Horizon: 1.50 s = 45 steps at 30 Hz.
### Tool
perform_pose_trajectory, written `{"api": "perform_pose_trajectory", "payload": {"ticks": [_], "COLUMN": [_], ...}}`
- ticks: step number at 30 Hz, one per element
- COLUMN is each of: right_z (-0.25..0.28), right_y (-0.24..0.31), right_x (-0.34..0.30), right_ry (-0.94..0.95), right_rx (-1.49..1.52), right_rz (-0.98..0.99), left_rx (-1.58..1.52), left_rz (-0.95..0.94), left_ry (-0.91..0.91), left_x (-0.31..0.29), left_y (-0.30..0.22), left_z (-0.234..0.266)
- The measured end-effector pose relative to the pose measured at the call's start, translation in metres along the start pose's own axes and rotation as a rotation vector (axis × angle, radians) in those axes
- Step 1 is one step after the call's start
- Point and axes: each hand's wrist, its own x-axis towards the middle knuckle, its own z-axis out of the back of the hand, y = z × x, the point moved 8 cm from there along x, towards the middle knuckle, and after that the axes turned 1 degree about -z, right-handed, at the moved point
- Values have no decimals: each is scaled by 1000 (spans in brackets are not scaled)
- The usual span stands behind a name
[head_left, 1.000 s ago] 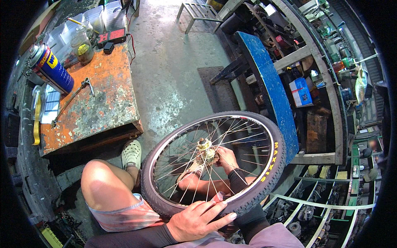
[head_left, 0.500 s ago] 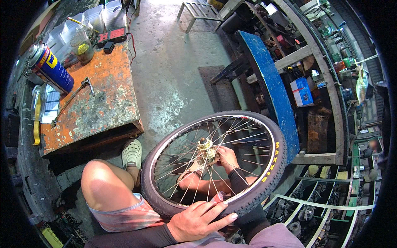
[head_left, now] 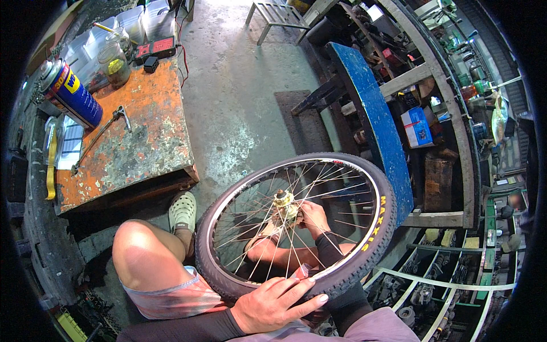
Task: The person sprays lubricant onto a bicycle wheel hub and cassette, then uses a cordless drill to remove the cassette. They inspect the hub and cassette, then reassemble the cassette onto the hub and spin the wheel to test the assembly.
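Note:
A bicycle wheel [head_left: 380, 171] with a black knobby tyre lies tilted over my legs. My left hand [head_left: 276, 305] rests across its near edge, fingers over the tyre and rim, gripping it. Through the spokes, my right hand [head_left: 313, 219] shows beneath the wheel, fingers bent in at the underside of the hub [head_left: 285, 206]. What those fingertips hold is hidden by the hub and spokes. The greasy hub has a threaded axle end [head_left: 280, 194] pointing up.
At left, a worn orange workbench [head_left: 149, 122] carries a ratchet wrench [head_left: 99, 137], a blue spray can [head_left: 71, 94], glass jars [head_left: 114, 65] and a red-and-black device [head_left: 155, 48]. A blue bench [head_left: 376, 122] stands right of the wheel, beside cluttered shelves [head_left: 436, 214].
The view has shifted very slightly. Both hands and the wheel stay in place, with barely any movement of the right fingers at the hub.

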Motion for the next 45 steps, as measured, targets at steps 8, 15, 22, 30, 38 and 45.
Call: {"api": "perform_pose_trajectory", "payload": {"ticks": [8, 15, 22, 30, 38, 45], "right_z": [0, 1, 0, -1, 0, -2], "right_y": [7, 3, 2, 12, 14, 16], "right_x": [-2, 1, 4, -3, -5, -4], "right_ry": [-10, -17, -24, -12, -51, -58], "right_rx": [-36, -20, -33, -44, -38, -71], "right_rz": [23, 18, 19, 35, 53, 69], "left_rx": [1, -6, -2, -27, -7, -27], "left_rz": [19, 17, 25, 26, 18, 27], "left_ry": [4, 6, 9, 3, 4, 1], "left_x": [4, 5, 5, 4, 4, 3], "left_y": [0, 0, 0, 1, 0, 2], "left_z": [5, 5, 5, 4, 3, 4]}}
